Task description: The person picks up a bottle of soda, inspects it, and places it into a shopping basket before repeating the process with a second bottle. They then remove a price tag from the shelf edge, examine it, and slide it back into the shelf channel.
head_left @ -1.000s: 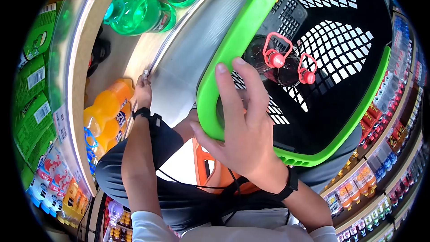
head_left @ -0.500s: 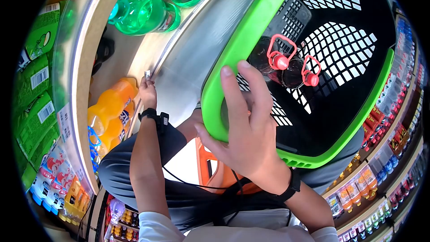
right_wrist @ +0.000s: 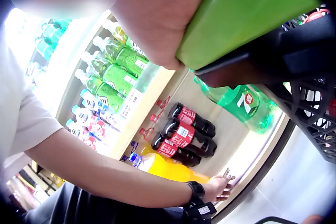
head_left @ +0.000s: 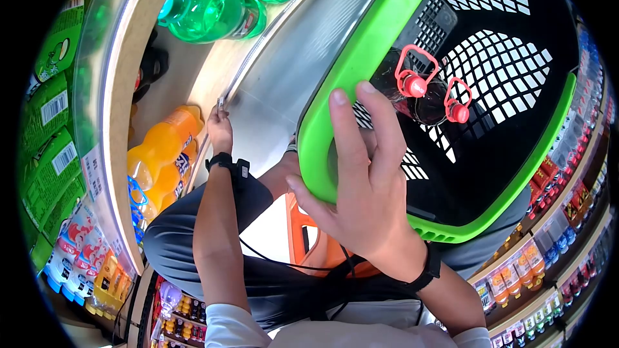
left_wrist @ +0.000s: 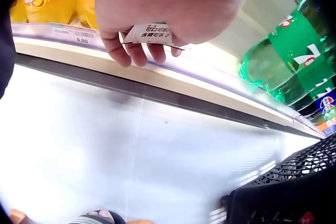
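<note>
At the shelf's front edge my left hand (head_left: 220,134) pinches a small white price label (left_wrist: 149,34) with printed characters. The left wrist view shows its fingertips curled around the label, by the rail. My right hand (head_left: 371,187) grips the green rim (head_left: 322,135) of a black mesh shopping basket (head_left: 445,203), fingers over the rim and thumb on its near outer side. Inside the basket are two dark cola bottles (head_left: 429,111) with red caps and loop handles.
Green soda bottles (head_left: 216,13) lie on the shelf above my left hand; orange soda bottles (head_left: 164,148) are just below it. Dark cola bottles (right_wrist: 181,134) with red labels lie deeper in. An orange stool (head_left: 300,229) is low between my legs. Stocked shelves (head_left: 548,219) line the right.
The basket and my right hand have shifted slightly rightward in the head view, along with the shelf. My left hand stays at the shelf edge with the label.
</note>
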Motion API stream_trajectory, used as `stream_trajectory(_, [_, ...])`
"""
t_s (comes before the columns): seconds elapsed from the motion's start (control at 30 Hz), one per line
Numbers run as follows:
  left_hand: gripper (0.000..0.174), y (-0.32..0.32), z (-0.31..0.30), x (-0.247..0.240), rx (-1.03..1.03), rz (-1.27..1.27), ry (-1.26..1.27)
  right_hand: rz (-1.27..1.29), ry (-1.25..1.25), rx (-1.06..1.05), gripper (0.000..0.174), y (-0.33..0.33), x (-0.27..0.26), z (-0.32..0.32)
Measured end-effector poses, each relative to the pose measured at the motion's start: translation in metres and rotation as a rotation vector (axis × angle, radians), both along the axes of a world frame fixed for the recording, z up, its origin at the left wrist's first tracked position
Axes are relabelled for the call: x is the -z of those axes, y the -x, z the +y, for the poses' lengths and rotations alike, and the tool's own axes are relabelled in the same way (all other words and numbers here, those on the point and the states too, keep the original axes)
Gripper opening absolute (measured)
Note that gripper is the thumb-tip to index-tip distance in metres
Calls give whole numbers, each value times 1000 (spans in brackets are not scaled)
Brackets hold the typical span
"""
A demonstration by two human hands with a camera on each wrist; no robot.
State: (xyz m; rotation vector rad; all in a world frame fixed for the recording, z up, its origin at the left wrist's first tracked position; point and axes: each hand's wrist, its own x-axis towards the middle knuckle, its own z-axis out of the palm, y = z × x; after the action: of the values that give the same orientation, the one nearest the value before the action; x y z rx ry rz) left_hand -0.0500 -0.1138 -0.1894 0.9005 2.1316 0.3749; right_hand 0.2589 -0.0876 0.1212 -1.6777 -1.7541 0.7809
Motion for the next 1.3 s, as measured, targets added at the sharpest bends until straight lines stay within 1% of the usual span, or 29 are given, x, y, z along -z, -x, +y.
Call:
stream_trajectory(0.1, [31,3,-3,0,-16,-14,-4,7,-4,-3,80,-1,0,0])
stream_trajectory(0.23, [31,5,-1,-3,-16,-23,7,-35,-56,-81,91,-4,5,-1])
stream_trajectory(0.47, [30,2,2,-8,34,48,-14,-54,-54,-84,91,-4,4,1])
stream_trajectory(0.57, [30,6,10,-10,172,159,-19,-30,-28,-34,84,-3,0,1])
stream_trajectory(0.6, [30,4,13,-14,193,187,28,-11,-7,-8,81,-2,-2,1])
stream_trajectory(0.67, [29,2,21,-21,235,253,117,-23,-38,-53,88,-3,4,0])
stream_trajectory(0.73, [31,-3,27,-32,256,282,104,-29,-55,-75,92,-4,6,0])
stream_trajectory(0.8, [32,-4,35,-40,286,285,137,-38,-54,-77,91,-3,6,0])
stream_trajectory(0.87, [33,2,38,-32,323,257,164,-48,-47,-76,92,-4,4,0])
stream_trajectory(0.93, [33,0,47,-43,371,261,175,-38,-33,-60,89,-3,2,2])
stream_trajectory(1.03, [35,-7,56,-51,435,376,280,-2,-17,-27,83,-2,-2,3])
stream_trajectory(1.2, [34,-16,65,-55,515,444,308,4,-15,-45,84,-2,-1,4])
stream_trajectory(1.3, [33,-19,66,-56,481,476,325,-22,5,-98,90,-3,-1,3])
